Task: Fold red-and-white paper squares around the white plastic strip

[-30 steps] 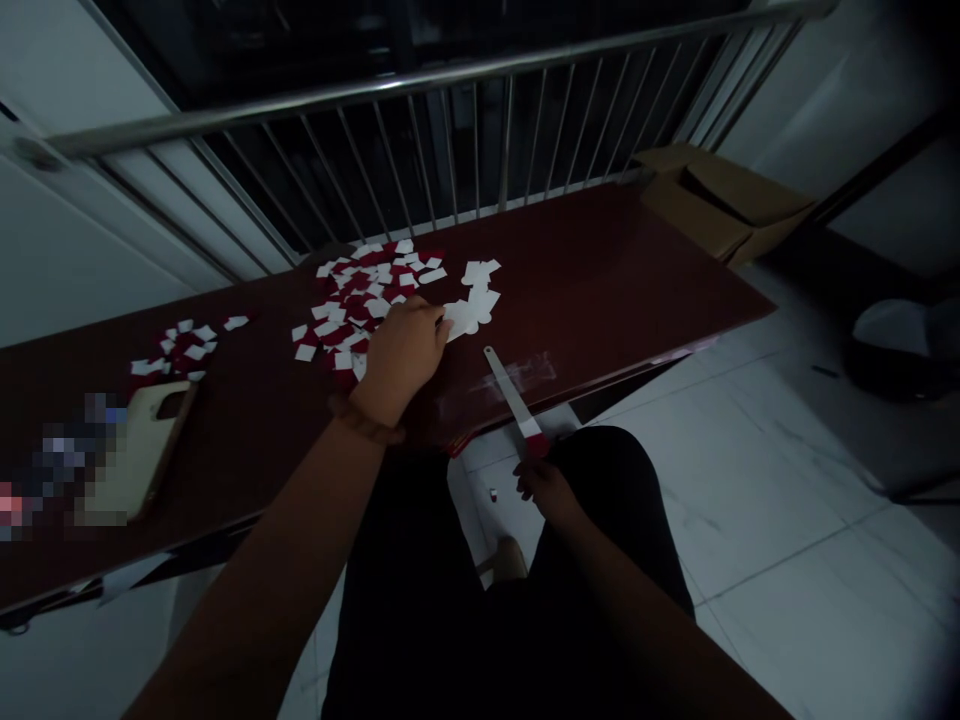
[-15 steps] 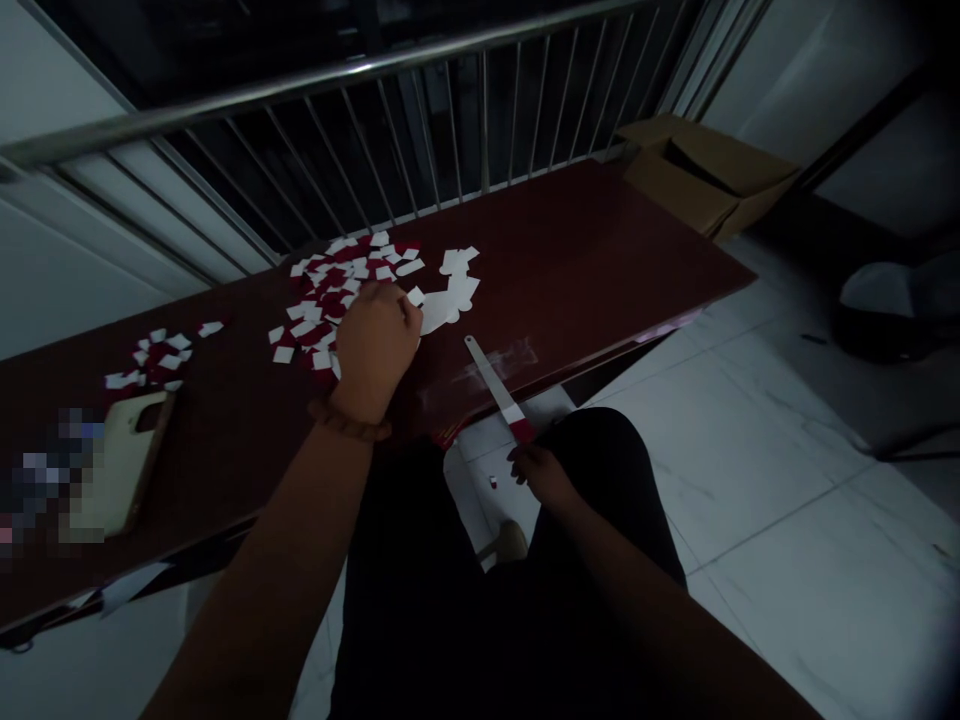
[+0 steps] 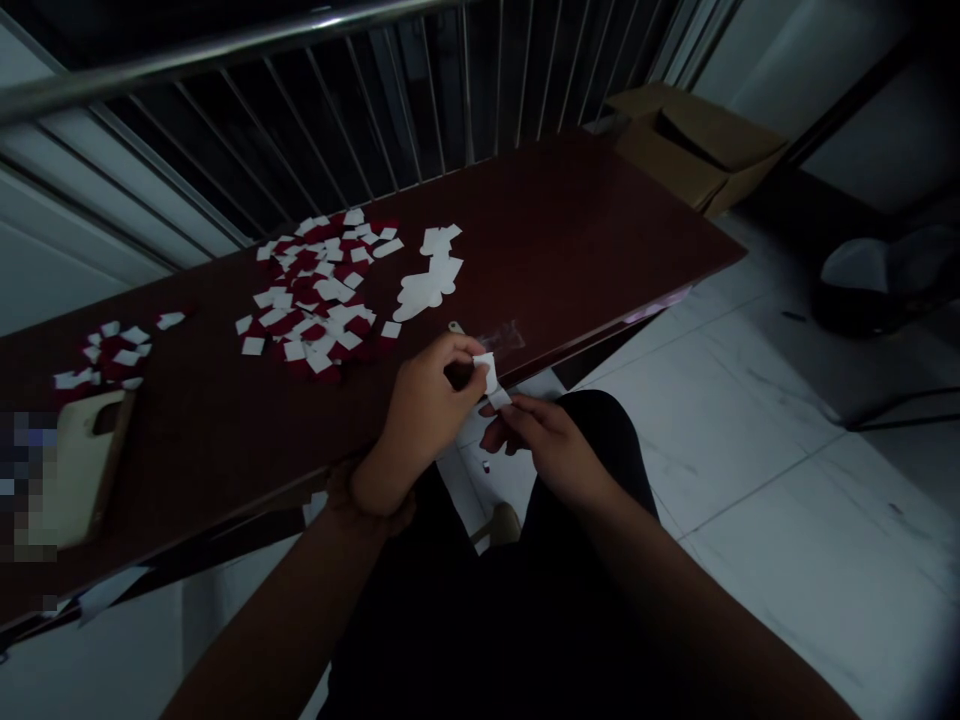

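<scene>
My left hand [image 3: 435, 395] pinches a small white piece [image 3: 486, 368] between thumb and fingertips, above the table's front edge. My right hand [image 3: 544, 435], fingers curled, grips the lower end of a long flat pale strip [image 3: 499, 399]. The two hands nearly meet, and the white piece lies over or against the strip; whether they are joined I cannot tell. Most of the strip is hidden behind my left hand; only its far tip shows beyond. On the table, left of my hands, spreads a pile of small white and dark red pieces [image 3: 319, 290].
Overlapping white cut-outs [image 3: 431, 280] lie beside the pile on the dark red table [image 3: 570, 230]. A smaller group of pieces [image 3: 120, 345] and a pale phone case [image 3: 79, 465] are at the left. A metal railing [image 3: 322, 25] runs behind. A cardboard box [image 3: 694, 150] stands beyond the right end.
My left hand has moved from the pile toward my right hand, bringing a small white piece to the strip. My right hand has risen slightly, and the view has shifted.
</scene>
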The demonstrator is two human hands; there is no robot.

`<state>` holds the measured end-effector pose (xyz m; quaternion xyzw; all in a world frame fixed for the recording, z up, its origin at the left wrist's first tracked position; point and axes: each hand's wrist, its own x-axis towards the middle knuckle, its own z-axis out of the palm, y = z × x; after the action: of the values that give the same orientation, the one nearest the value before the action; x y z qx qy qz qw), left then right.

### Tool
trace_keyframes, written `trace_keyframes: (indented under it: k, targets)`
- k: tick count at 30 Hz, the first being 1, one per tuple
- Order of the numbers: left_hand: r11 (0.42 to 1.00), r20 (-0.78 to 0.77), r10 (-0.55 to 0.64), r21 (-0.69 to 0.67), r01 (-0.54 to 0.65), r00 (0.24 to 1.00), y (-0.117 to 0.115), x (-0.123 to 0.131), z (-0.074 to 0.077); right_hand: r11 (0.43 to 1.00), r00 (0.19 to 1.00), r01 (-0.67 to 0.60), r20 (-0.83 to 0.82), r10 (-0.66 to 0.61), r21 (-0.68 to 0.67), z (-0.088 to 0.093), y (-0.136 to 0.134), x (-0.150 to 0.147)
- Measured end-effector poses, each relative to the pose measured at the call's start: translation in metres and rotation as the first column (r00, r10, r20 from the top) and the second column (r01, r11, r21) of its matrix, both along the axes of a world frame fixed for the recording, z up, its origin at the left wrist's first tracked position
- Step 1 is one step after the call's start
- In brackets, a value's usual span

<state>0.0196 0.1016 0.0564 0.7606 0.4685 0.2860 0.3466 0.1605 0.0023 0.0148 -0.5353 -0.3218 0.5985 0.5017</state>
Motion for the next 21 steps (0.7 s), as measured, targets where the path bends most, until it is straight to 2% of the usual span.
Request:
trace_keyframes:
  k: [6,14,21]
  targets:
    - [0.996,-0.067,0.023,0.091,-0.017,0.997,0.0,-0.003,-0.004,0.998,0.998,0.058,0.001,-0.058,0.016,-0.009,0.001,-0.007]
    - [0.988,-0.125,-0.067,0.131,0.083,0.99,0.007,-0.006,-0.004,0.997,0.997,0.075,-0.006,-0.075,0.004,-0.008,0.001,-0.008]
    - [0.969,-0.173,-0.124,0.193,0.157,0.977,0.007,-0.01,-0.012,0.996,0.996,0.085,-0.008,-0.085,-0.004,-0.009,0.004,-0.01]
